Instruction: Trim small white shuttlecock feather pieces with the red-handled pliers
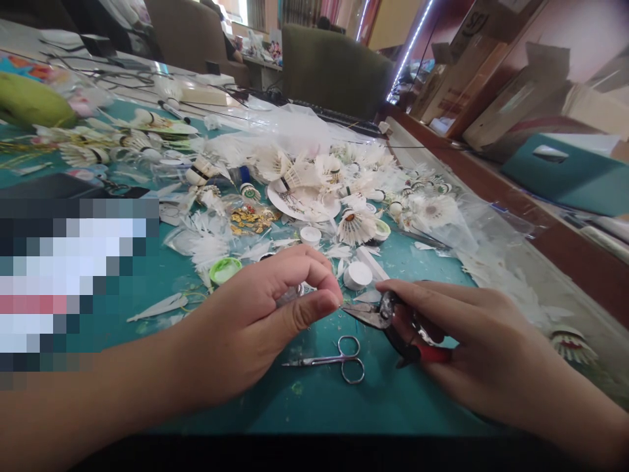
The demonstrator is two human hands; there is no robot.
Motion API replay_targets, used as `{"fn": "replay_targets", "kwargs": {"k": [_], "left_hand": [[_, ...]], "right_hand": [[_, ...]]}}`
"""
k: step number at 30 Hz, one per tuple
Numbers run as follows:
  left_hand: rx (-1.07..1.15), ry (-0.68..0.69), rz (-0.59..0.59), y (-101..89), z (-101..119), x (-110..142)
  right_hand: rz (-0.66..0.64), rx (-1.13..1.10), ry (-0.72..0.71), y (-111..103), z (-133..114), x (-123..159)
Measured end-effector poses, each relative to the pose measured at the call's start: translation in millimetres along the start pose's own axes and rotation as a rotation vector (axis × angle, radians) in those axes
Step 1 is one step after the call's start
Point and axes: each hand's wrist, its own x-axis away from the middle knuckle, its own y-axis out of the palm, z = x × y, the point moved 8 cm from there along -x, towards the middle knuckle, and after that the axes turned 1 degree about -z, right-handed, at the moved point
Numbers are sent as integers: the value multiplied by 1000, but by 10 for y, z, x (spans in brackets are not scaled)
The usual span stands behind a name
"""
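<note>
Bare forearms (122, 380) extend over a green table (246, 413), the right hand (472, 328) gripping red-handled pliers (387, 311), the left hand (280, 295) pinched closed just beside their tips, anything held hidden. Scissors (333, 360) lie between the hands, shuttlecocks (356, 226) beyond.

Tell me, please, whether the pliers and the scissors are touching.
Apart. The head view shows a strip of green surface between the scissors, which lie on it, and the pliers in the right hand.
</note>
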Motion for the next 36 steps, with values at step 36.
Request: {"fn": "replay_targets", "kwargs": {"k": [36], "left_hand": [[400, -330, -172, 171, -104, 102]], "right_hand": [[122, 390, -97, -46, -105, 15]]}}
